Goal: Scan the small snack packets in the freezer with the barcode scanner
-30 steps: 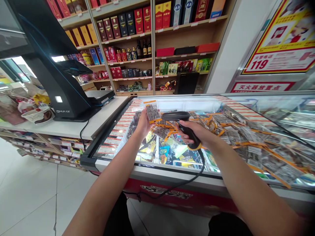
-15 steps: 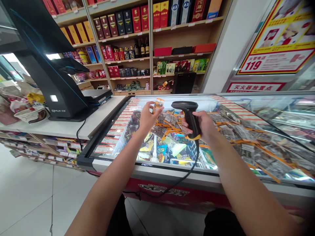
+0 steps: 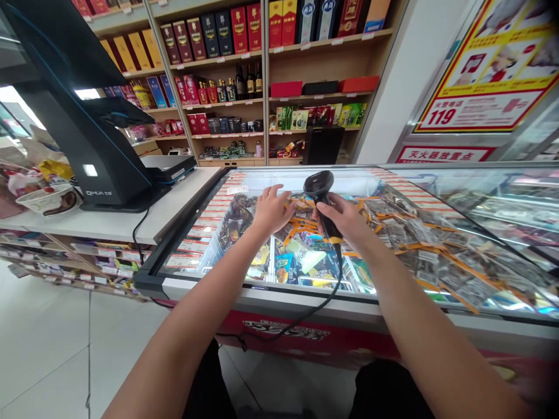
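Note:
My right hand (image 3: 347,220) is wrapped round the grip of a black barcode scanner (image 3: 319,187), held upright over the glass lid of a chest freezer (image 3: 279,291). The scanner's black cable (image 3: 301,317) hangs down over the freezer's front edge. My left hand (image 3: 271,209) lies with its fingers spread on the pile of small packets with orange strips (image 3: 301,221) on the glass, just left of the scanner. It holds nothing that I can see.
A black till terminal (image 3: 87,134) stands on the white counter (image 3: 131,224) at left, with a bowl (image 3: 50,201) beside it. More packets (image 3: 437,250) cover the glass to the right. Shelves of boxes and bottles (image 3: 244,70) line the back wall.
My left hand held a packet up to the scanner, then lowered it onto the pile and spread its fingers. The scanner has tipped from level to upright.

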The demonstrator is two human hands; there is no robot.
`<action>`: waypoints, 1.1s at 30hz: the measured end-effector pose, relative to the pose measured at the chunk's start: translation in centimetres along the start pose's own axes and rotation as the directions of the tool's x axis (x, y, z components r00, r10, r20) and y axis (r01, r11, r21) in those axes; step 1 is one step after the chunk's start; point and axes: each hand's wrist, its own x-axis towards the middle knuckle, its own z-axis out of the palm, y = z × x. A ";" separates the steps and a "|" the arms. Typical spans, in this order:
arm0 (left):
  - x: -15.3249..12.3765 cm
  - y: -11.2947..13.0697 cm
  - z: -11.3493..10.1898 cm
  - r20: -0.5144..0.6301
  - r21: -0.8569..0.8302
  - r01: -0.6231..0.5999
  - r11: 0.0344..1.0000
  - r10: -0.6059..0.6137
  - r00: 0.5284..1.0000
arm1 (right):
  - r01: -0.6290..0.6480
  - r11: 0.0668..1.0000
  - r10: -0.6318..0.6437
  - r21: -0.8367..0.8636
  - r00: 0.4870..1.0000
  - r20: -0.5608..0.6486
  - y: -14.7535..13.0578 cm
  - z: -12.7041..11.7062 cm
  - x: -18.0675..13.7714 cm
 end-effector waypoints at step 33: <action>-10.4 2.5 -7.9 0.108 -0.957 0.164 0.238 -0.232 0.967 | 0.170 0.974 -0.197 -0.151 0.962 -0.188 -2.4 3.5 -8.4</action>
